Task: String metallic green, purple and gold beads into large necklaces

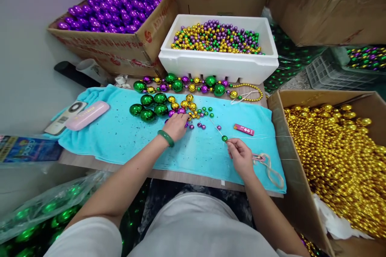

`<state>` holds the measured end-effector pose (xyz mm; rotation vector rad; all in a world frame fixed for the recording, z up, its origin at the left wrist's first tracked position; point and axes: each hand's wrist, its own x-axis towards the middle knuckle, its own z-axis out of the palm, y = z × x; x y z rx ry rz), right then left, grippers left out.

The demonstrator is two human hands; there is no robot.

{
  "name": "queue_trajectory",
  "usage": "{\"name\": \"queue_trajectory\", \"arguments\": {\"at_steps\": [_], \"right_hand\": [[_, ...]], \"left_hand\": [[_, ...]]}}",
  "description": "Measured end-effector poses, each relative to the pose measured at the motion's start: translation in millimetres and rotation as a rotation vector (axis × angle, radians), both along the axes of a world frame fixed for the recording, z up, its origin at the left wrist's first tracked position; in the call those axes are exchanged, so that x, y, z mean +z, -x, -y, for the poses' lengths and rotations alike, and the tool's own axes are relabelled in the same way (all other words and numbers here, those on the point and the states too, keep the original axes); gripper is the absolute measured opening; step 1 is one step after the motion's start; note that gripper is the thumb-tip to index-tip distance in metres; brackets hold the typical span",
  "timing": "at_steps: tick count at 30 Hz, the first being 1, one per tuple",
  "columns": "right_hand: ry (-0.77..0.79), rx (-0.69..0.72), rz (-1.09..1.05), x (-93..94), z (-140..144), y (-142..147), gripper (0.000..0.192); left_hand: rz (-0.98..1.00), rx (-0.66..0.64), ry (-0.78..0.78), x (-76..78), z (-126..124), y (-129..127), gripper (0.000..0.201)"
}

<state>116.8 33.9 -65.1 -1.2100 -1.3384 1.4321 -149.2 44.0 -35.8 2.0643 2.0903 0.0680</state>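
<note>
My right hand (240,154) pinches a long thin needle (215,126) that slants up and left over the towel. A small green bead (224,138) sits on it at my fingertips, and pale thread (268,137) trails off to the right. My left hand (176,127), wearing a green bangle (166,138), has its fingers bent down among purple beads (181,111) and gold beads (184,105). Its fingertips are partly hidden, so what they grip does not show. Large green balls (147,115) lie just left of it. Small green beads (204,109) are near the needle's tip.
Beneath everything lies a turquoise towel (120,140). Behind it stretches a strung bead necklace (177,85), with a white foam box (217,64) of mixed beads beyond. Cartons hold purple ovals (117,8) and gold bead strands (337,160). A red lighter-sized packet (244,129) lies right.
</note>
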Motion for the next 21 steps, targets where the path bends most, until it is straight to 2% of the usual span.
{"name": "queue_trajectory", "arguments": {"at_steps": [2,6,9,13,21], "right_hand": [[-0.003,0.013,0.01,-0.2,3,0,0.024],[-0.026,0.066,0.063,-0.4,8,-3,0.024],[-0.052,0.08,0.096,1.1,9,-6,0.024],[-0.087,0.094,0.118,5.5,8,-7,0.022],[-0.135,0.115,0.169,8.8,9,-8,0.022]], "left_hand": [[0.203,0.039,-0.088,2.3,2,3,0.038],[0.773,0.162,-0.215,10.7,8,5,0.037],[1.023,0.2,-0.24,15.1,11,4,0.039],[1.109,0.21,-0.247,16.5,13,3,0.041],[1.037,0.148,-0.273,19.7,16,5,0.039]]}}
